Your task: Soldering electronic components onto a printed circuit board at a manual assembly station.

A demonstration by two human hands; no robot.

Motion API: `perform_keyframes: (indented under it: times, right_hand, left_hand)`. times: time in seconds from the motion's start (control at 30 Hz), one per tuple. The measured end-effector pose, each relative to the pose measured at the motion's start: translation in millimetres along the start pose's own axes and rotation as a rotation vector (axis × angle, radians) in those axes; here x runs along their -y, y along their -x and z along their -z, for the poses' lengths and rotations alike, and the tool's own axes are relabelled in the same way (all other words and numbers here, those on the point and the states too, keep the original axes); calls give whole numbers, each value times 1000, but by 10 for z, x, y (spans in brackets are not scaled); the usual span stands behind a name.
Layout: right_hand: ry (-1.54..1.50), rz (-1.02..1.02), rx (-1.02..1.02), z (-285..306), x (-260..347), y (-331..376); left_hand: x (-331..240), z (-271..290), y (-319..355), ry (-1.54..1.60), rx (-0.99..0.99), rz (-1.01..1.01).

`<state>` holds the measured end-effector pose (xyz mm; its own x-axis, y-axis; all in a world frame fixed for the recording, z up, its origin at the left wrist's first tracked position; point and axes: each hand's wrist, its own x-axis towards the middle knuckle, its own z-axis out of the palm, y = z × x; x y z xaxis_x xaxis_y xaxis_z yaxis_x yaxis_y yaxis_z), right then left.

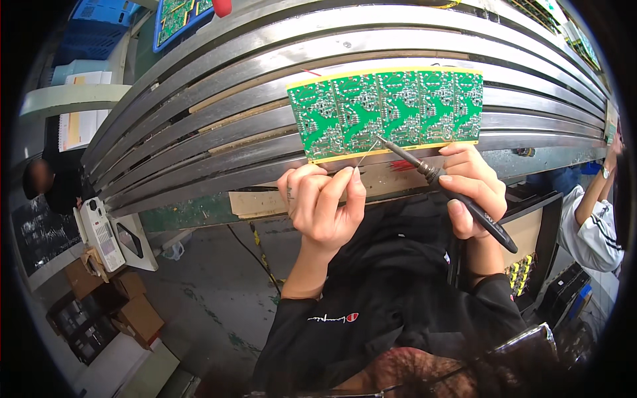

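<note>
A green circuit board panel (398, 119) with yellow edge strips lies across the metal rails, split into several like sections. My right hand (472, 189) is closed round the black handle of a soldering iron (481, 215), whose tip meets the lower part of the board near its middle. Between the thumb and forefinger of my left hand (325, 202) is pinched a thin wire, probably solder (366, 156), its far end beside the iron's tip. Red wires (402, 165) stick out below the panel's near edge, close to the iron.
Long metal rails (219, 132) run across the bench. A blue tray (174, 30) of boards stands at the far left, near blue crates (93, 33). Cardboard boxes (138, 312) sit at lower left. Another person (587, 222) is at the right, and one more at the left edge.
</note>
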<state>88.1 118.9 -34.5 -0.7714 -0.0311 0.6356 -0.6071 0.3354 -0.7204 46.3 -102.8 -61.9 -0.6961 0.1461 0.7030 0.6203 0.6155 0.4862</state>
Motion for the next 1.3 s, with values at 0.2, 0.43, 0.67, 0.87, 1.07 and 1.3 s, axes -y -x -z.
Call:
perform_keyframes:
  times: [0.2, 0.43, 0.67, 0.87, 1.07, 1.3]
  right_hand:
    - [97, 17, 135, 94, 129, -152]
    - [225, 50, 166, 90, 281, -247]
    - [249, 79, 179, 4, 241, -212]
    - [254, 33, 179, -9, 194, -184]
    - [263, 31, 175, -13, 167, -191]
    - [237, 69, 110, 121, 215, -134]
  left_hand:
    - [-59, -7, -32, -34, 40, 10]
    - [-46, 5, -45, -40, 1, 2]
    - [4, -17, -25, -45, -6, -14]
    - [6, -48, -68, -46, 2, -18]
    - [-84, 77, -32, -27, -8, 108]
    - [-37, 80, -43, -13, -47, 34]
